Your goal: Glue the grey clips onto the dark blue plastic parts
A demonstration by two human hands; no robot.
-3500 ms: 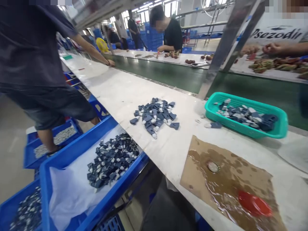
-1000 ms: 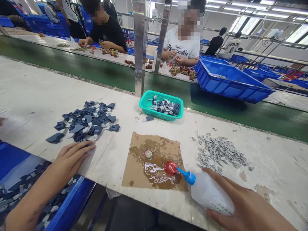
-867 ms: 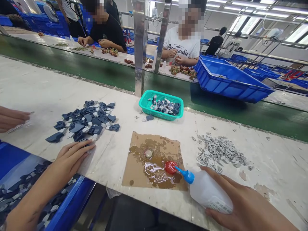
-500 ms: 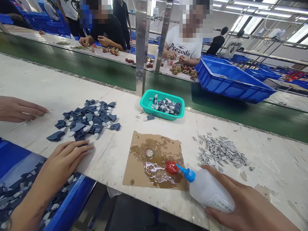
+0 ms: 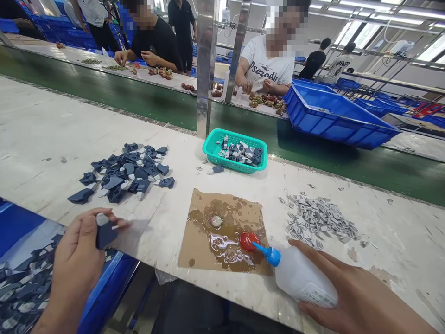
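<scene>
Half a second ago my left grip (image 5: 76, 255) rested beside the navy pile (image 5: 127, 171); now it pinches one pale-tipped navy piece (image 5: 105, 235) near the front of the desk (image 5: 163, 232), and another person's hand has gone. My right grip (image 5: 342, 287) stays wrapped round one translucent plastic bottle (image 5: 302, 273), its nozzle (image 5: 261, 248) at one glossy red dish (image 5: 246, 240) on wet cardboard (image 5: 200, 246).
</scene>
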